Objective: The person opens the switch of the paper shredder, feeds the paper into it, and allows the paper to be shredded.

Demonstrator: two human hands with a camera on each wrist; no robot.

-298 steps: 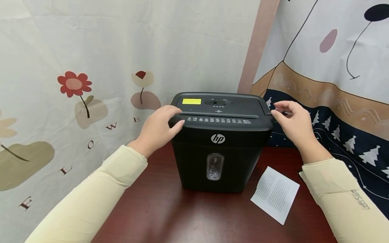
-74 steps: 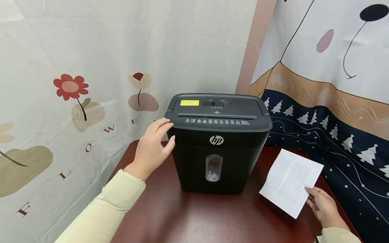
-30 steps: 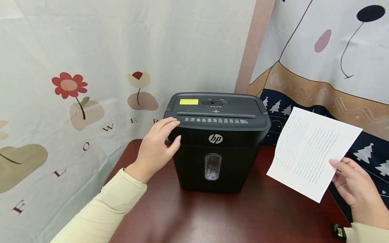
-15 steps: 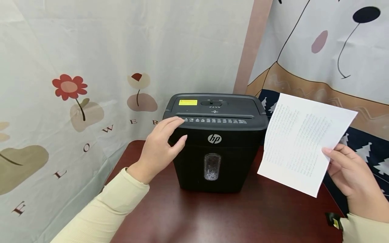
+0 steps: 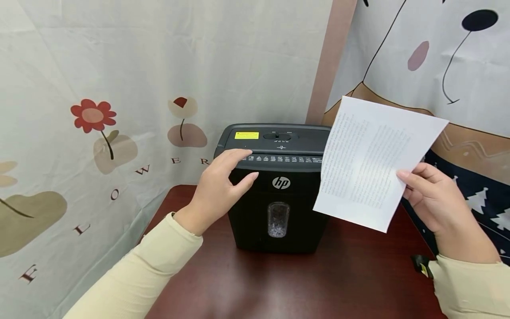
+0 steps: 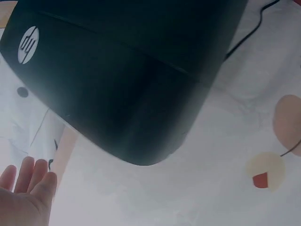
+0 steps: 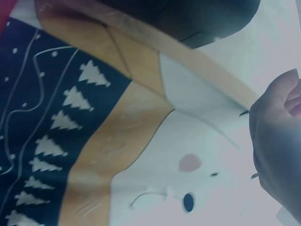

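A black paper shredder (image 5: 255, 199) with an HP logo stands upright on the dark red table, a feed slot across its top and paper bits behind its small window. In the head view my right hand (image 5: 442, 204) pinches a printed sheet of paper (image 5: 362, 164) by its right edge, raised in front of the shredder's right side and hiding it. My left hand (image 5: 221, 186) hovers by the shredder's front left top edge, thumb and fingers apart, holding nothing. In the left wrist view that hand (image 6: 28, 193) appears beside the shredder; the right wrist view shows the right hand (image 7: 280, 141) at its edge.
Patterned cloths (image 5: 255, 62) hang close behind and to both sides of the table (image 5: 287, 283). A black cord (image 6: 254, 33) runs behind the shredder in the left wrist view.
Ten seconds ago both hands were at the shredder's top and the sheet lay on the table. My right hand has lifted it and moved it left and upward; the left hand has shifted slightly right.
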